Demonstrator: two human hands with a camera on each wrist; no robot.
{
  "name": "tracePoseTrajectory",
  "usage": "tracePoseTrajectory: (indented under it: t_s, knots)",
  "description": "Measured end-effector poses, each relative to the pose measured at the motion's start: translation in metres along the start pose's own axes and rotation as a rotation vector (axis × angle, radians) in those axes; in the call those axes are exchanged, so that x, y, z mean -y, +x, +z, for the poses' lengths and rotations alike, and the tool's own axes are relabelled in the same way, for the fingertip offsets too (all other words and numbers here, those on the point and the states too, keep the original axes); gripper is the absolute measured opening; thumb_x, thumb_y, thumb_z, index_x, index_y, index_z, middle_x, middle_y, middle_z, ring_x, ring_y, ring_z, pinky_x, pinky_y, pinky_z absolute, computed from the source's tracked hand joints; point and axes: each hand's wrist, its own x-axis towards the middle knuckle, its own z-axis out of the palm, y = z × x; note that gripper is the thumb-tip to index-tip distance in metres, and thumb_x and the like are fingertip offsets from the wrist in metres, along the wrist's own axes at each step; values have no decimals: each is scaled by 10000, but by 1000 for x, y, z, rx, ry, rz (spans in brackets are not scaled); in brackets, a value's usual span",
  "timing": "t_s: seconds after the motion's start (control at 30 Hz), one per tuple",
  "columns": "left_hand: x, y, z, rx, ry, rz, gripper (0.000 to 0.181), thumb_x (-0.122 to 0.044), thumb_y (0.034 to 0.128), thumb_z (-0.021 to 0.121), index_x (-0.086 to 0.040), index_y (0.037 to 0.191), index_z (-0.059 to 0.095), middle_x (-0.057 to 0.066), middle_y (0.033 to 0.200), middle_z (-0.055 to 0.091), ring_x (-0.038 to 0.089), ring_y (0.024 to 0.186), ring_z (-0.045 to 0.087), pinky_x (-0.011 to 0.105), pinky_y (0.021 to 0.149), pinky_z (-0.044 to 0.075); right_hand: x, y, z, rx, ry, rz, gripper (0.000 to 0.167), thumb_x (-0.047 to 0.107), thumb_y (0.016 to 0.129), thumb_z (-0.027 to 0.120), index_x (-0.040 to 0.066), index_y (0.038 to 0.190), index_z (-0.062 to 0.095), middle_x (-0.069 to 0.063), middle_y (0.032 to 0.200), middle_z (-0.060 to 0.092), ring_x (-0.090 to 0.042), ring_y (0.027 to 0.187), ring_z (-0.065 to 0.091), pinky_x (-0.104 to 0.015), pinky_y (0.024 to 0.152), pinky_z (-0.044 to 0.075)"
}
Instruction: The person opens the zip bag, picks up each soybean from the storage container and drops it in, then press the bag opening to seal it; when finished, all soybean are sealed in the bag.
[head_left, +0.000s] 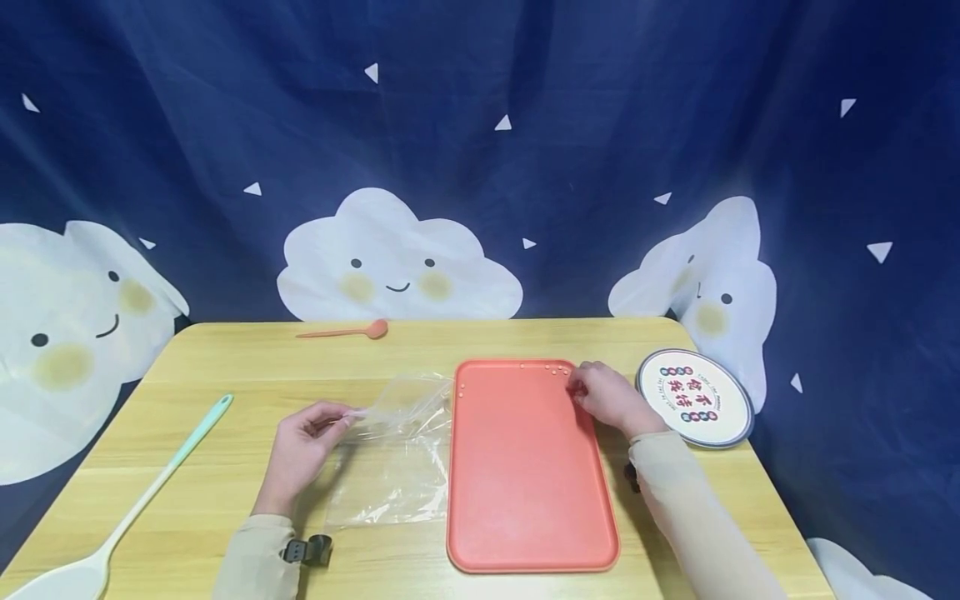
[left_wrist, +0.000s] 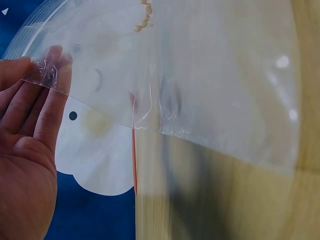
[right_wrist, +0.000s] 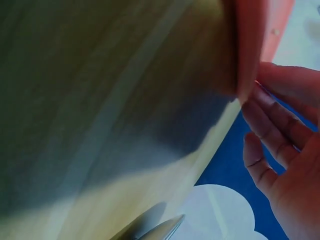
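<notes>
A clear zip bag (head_left: 405, 467) lies partly lifted on the table, its raised edge pinched by my left hand (head_left: 300, 450). The left wrist view shows thumb and fingers on both sides of the plastic (left_wrist: 220, 75). My right hand (head_left: 611, 400) is at the far right corner of a red tray (head_left: 532, 475), fingers bent and fingertips touching the rim. Whether they pinch the rim or a bead is hidden. Several tiny pale beads (head_left: 555, 369) lie along the tray's far edge. Beads (left_wrist: 145, 17) also show through the bag in the left wrist view; inside or behind, I cannot tell.
A white oval plate-like piece (head_left: 697, 396) with printed characters lies right of the tray. A small red spoon (head_left: 375, 330) is at the table's back edge. On the left lies a long spoon (head_left: 142, 500) with a mint handle. A patterned blue curtain (head_left: 585, 167) hangs behind.
</notes>
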Motion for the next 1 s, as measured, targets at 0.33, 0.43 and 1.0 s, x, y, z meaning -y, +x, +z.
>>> tracePoseTrajectory:
  t_s: [0.33,0.43,1.0]
  knots:
    - [-7,-1,-1,8,8,-16,94,115,867,669,75,949,693,210,981,707,167,871,701,210,800,556,0,6,7,-14,-104,-15,214,-98,783,597,86,847,684,-22,819,596,-264,838,611,-408,755,547]
    - [1,0,-2,2,5,-4,83,93,871,679,54,943,699,183,974,715,196,875,703,215,800,558,-2,9,8,-8,-119,-30,183,-80,792,629,92,827,679,-18,792,586,-249,792,617,-398,719,548]
    - [1,1,1,-4,13,-28,70,55,886,687,53,953,704,177,966,714,193,885,698,212,799,558,38,15,5,-124,445,-3,66,7,854,741,37,912,731,38,857,641,-155,814,587,-337,764,529]
